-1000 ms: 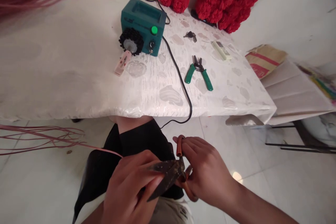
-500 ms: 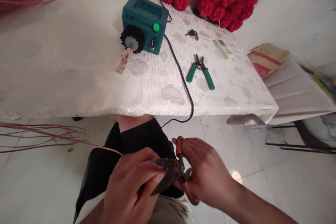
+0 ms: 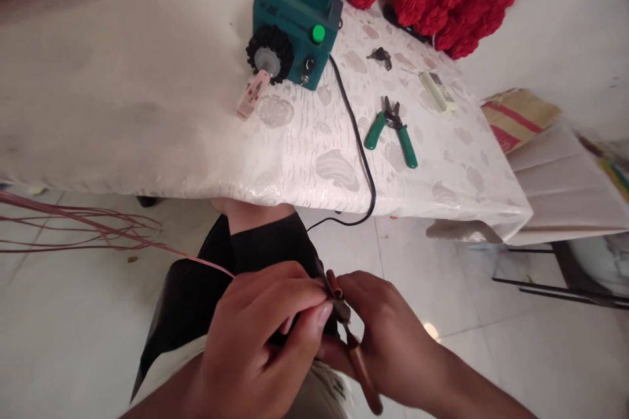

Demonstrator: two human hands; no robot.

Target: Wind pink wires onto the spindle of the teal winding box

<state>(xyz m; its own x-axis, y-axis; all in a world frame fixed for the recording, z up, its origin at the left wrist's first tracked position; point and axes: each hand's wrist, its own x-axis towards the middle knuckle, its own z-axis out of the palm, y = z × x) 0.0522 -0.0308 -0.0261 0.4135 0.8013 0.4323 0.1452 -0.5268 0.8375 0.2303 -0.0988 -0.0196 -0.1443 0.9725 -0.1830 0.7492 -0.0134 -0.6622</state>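
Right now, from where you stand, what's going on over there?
A person's left hand pinches dark metal shears against a curled reddish-brown strip held by the right hand. A thin pink strand runs from the floor into the left hand. Behind, a teal box with a black knob and green-handled snips sit on a white patterned table cover.

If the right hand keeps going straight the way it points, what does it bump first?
The right hand would probably meet the dark metal blades in the left hand first, though depth is hard to tell.
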